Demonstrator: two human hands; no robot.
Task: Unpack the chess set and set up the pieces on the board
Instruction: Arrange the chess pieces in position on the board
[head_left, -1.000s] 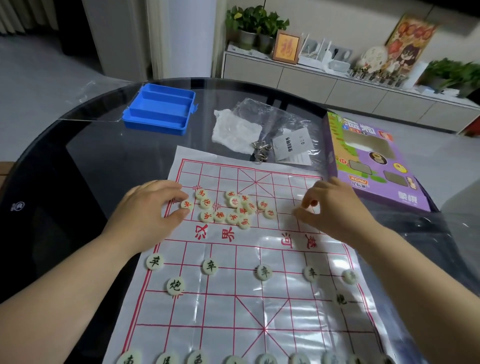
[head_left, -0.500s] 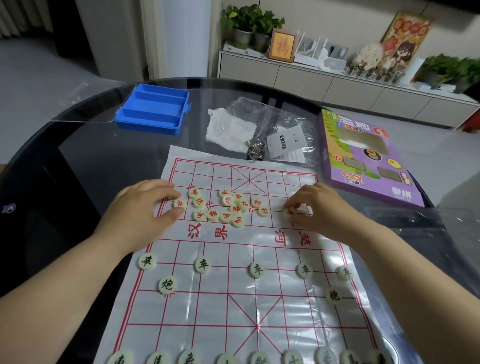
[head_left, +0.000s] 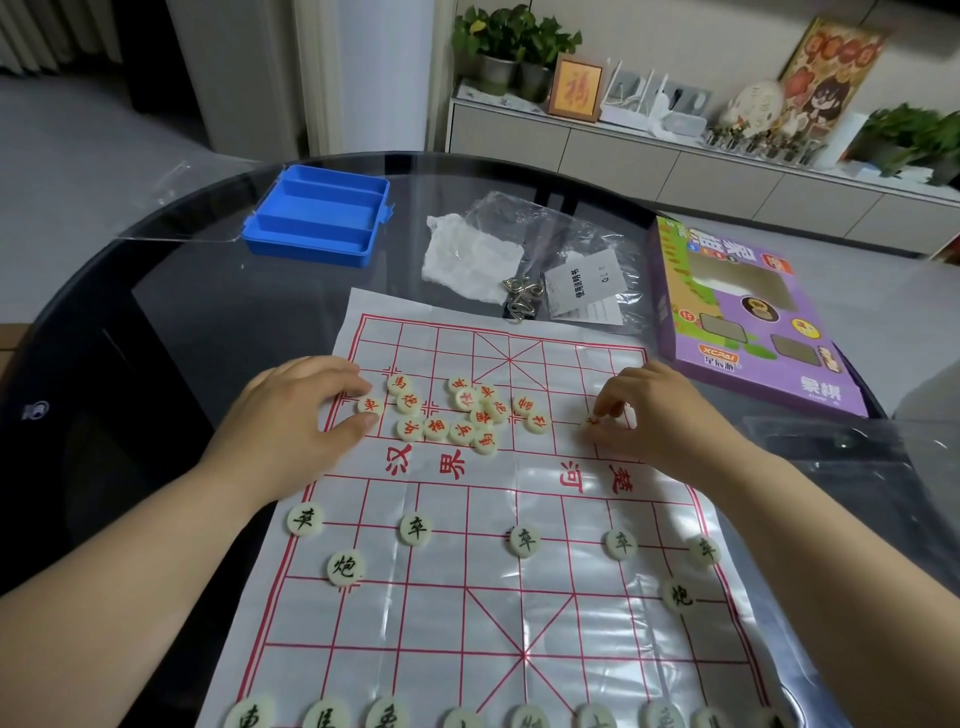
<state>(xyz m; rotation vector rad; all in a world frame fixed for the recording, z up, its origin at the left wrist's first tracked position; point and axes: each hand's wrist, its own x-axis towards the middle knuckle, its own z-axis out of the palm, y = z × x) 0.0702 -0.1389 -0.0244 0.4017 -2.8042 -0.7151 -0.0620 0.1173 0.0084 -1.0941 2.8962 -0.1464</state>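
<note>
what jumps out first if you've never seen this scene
A clump of red-lettered pieces lies on the far half of the red-lined board, the left hand at its left edge, the right hand pinching a lone piece further right. Black-lettered pieces stand neatly spaced on the near half. A blue tray sits far left, a purple box on the right.

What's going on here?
A person is setting up Chinese chess on a board. The black pieces stand in place on the near half; the red pieces lie in a loose pile on the far half. The left hand pinches one red piece at the pile's left edge, the right hand a second red piece farther right.
</note>
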